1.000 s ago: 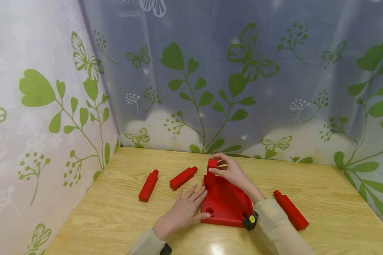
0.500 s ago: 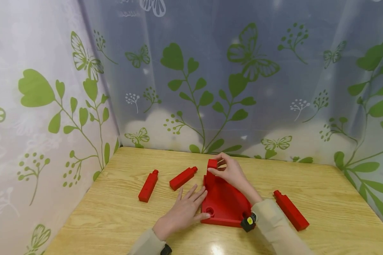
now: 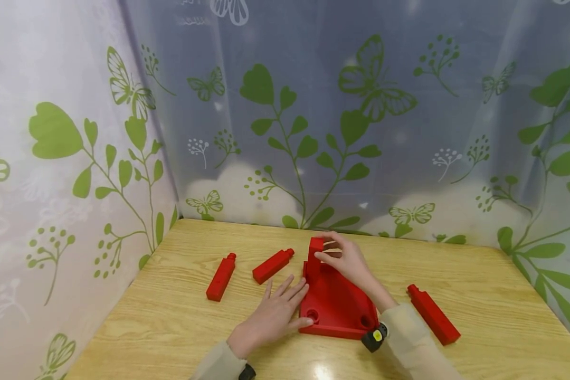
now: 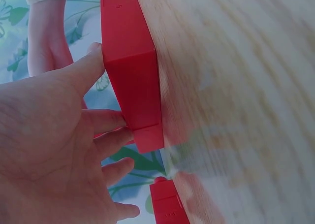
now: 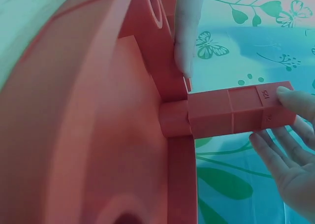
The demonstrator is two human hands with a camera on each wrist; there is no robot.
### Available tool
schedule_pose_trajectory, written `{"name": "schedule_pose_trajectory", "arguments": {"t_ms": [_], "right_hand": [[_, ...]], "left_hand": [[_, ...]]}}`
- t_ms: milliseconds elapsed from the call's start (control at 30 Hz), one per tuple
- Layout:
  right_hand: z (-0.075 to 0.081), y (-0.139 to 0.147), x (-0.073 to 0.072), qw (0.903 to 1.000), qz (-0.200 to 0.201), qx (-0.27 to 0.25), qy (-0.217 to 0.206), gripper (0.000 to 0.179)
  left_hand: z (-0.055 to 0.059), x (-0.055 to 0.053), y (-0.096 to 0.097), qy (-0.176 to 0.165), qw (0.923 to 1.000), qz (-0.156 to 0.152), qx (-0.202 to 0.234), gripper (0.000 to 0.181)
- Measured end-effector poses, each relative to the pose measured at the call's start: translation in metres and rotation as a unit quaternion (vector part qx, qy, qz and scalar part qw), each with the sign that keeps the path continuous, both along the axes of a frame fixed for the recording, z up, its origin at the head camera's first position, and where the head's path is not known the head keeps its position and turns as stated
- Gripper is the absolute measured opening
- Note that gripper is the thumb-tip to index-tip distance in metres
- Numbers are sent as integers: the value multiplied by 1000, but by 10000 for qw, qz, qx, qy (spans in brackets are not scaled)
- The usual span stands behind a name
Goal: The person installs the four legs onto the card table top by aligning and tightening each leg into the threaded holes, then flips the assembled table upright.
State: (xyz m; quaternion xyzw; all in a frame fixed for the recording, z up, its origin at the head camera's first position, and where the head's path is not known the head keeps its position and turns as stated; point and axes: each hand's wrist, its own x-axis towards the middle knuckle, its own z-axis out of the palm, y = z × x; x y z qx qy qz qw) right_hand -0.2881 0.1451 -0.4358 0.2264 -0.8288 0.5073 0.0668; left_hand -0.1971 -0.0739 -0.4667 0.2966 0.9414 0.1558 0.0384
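My right hand [image 3: 349, 261] pinches the top of a red square leg [image 3: 315, 258] between thumb and fingers. In the right wrist view this leg [image 5: 241, 111] stands upright, its narrower end in a corner socket of a red base [image 5: 106, 130] with a raised rim. My left hand [image 3: 271, 316] lies along the left side of the base [image 3: 334, 331], fingers spread and fairly straight, thumb on the near corner beside a round socket. The left wrist view has the left thumb and fingertips touching the edge of the base [image 4: 132, 61].
Two more red legs, a left one [image 3: 220, 278] and a farther one [image 3: 273, 266], lie on the wooden table [image 3: 161, 316] left of the base. Another red leg [image 3: 433, 314] lies to the right, near the right sleeve [image 3: 410, 330]. A patterned curtain [image 3: 285, 132] hangs behind the table.
My right hand and wrist have shifted slightly to the right around the leg, and more of the base's near right socket shows. The leg and the left hand stay nearly where they were.
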Motion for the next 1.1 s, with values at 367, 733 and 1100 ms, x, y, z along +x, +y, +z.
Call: {"name": "schedule_pose_trajectory", "arguments": {"t_ms": [367,733,1100], "right_hand": [[2,29,18,9991,322,-252,-135,46],[5,81,48,9988,-112,448,178,49],[5,136,78,9890,-675,1172,599,53]], "left_hand": [[-2,0,1,-6,10000,2,6,76],[-4,1,1,-33,10000,-13,19,77],[-2,0,1,-1,10000,-28,66,76]]}}
